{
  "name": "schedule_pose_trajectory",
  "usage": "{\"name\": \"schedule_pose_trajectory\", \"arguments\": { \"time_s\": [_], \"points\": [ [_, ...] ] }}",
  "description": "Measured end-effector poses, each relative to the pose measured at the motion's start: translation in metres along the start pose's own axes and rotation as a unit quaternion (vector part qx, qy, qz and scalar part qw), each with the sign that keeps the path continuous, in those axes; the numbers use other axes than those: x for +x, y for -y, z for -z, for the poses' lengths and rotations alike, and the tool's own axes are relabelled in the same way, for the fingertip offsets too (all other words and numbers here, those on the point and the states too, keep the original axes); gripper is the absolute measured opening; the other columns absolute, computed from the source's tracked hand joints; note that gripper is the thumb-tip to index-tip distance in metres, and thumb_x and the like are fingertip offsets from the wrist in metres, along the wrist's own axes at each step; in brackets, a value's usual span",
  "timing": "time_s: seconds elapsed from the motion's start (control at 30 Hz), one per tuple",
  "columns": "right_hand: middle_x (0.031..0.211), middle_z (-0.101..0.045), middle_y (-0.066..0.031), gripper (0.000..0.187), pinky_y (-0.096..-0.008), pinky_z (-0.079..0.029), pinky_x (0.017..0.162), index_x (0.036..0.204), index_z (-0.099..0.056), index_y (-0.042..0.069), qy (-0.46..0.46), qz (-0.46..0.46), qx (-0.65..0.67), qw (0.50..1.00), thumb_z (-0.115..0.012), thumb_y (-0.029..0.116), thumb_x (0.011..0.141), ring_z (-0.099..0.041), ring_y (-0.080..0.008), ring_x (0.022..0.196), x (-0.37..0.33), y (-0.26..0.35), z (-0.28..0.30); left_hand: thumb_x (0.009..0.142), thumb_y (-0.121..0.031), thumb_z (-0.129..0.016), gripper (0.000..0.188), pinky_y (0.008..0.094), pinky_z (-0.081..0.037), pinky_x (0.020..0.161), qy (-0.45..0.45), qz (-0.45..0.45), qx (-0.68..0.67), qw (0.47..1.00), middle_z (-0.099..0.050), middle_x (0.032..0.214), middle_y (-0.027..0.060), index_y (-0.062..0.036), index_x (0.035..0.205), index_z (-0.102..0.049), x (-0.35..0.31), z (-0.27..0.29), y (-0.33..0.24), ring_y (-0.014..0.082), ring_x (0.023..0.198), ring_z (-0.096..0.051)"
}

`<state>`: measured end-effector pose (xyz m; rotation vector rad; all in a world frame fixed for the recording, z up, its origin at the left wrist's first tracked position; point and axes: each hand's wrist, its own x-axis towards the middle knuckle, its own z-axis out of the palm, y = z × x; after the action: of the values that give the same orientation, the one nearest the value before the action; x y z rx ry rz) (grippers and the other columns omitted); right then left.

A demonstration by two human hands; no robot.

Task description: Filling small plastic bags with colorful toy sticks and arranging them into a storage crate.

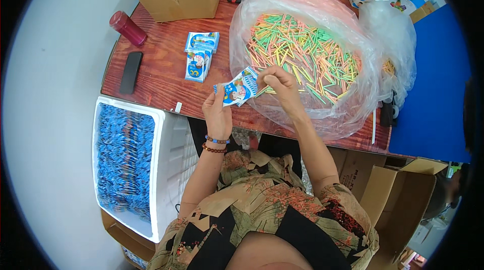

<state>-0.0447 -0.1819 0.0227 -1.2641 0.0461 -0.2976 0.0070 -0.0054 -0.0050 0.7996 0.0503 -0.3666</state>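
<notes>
I see the left hand [218, 112] pinching a small blue-and-white packet [236, 91] over the tabletop [164, 75]. At the packet's other end I see the right hand [280, 84] with curled fingers; from here I cannot tell whether they grip it. An open plastic bag [322, 127] of coloured sticks [290, 43] lies rightward, piled packets [199, 57] to the left.

head: left fisheye | worn on head | facing down | near, above table [164, 68]
</notes>
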Motion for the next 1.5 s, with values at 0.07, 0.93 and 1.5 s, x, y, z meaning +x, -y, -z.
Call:
{"name": "schedule_pose_trajectory", "arguments": {
  "time_s": [0.07,0.93,1.5],
  "points": [
    [0.099,-0.06,-0.0047,0.014,-0.0296,-0.045,0.085,0.094,-0.064,0.004,0.014,0.066,-0.079,0.995,-0.07,0.009,0.083,-0.058,-0.0137,0.094,-0.004,0.004,0.004,0.098,-0.024,-0.053,0.031,0.034,-0.049,0.089,0.024,0.03,0.02,0.999,-0.065,0.107,0.0109,0.0053,0.105,-0.06,0.0,0.005,0.001,0.0176,0.099,-0.063],
    [0.089,-0.064,-0.0132,0.019,-0.0364,-0.047,0.072,0.091,-0.067,0.001,-0.199,0.007,-0.518,0.832,-0.06,0.018,0.086,-0.061,-0.0274,0.083,0.02,0.021,0.171,0.098,-0.018,-0.054,0.022,0.0265,-0.049,0.082,-0.014,-0.056,0.153,0.987,-0.066,0.095,0.0054,0.0011,0.094,-0.063,-0.023,0.036,0.022,0.0098,0.087,-0.062],
    [0.096,-0.065,-0.0141,0.021,-0.0462,-0.045,0.083,0.1,-0.06,0.006,-0.145,0.109,-0.863,0.472,-0.058,0.011,0.079,-0.062,-0.0323,0.092,0.095,0.015,0.246,0.098,-0.018,-0.053,0.021,0.0253,-0.05,0.078,-0.019,-0.047,0.163,0.985,-0.068,0.094,0.0056,0.0001,0.096,-0.064,-0.025,0.039,0.027,0.0089,0.084,-0.063]
  ]
}}
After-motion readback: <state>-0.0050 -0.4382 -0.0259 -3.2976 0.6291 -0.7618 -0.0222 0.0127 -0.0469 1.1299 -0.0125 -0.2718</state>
